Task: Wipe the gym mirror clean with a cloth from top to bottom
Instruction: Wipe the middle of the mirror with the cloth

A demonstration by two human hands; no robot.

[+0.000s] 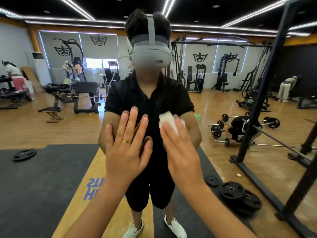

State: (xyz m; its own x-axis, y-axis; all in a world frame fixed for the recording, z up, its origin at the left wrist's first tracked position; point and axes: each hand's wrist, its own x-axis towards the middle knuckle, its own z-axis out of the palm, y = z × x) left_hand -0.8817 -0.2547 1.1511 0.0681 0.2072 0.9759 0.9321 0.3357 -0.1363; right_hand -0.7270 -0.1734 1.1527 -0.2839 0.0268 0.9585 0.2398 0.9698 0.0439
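Gym mirror (51, 126): wall-mounted and filling the whole view, so everything beyond the two forearms is a reflection. Left hand (127, 152): raised at chest height of the reflection, palm flat against the glass, its fingers (132, 121) straight and spread apart, holding nothing; a gold ring (127, 141) sits on one finger. Right hand (180, 152): just beside the left, also laid on the glass and blurred; its fingers (169, 133) lie extended and close together over the cloth, pressing it to the mirror rather than gripping it, as far as the blur allows. Cloth (167, 120): white and bunched, showing above and beside the right fingertips, against the mirror near its middle height, in front of the reflected chest. Reflected person: black short-sleeved shirt (130, 97), black shorts, white shoes (175, 226), grey headset (151, 54) over the eyes. Reflected floor: wood boards with a dark mat (34, 186) on the left and a yellow strip (77, 194) bearing reversed blue lettering. Loose weight plates: one on the left mat (24, 154), a stack at lower right (231, 189). Barbells (216, 129): several on the floor at right, with a crouching person in black (243, 126) among them. Black rack frame (267, 86): slanting upright at right, its base on the wood floor. Benches (85, 97) and cable machines (197, 78) line the back wall under logo blinds. Ceiling: black with white strip lights (77, 7).
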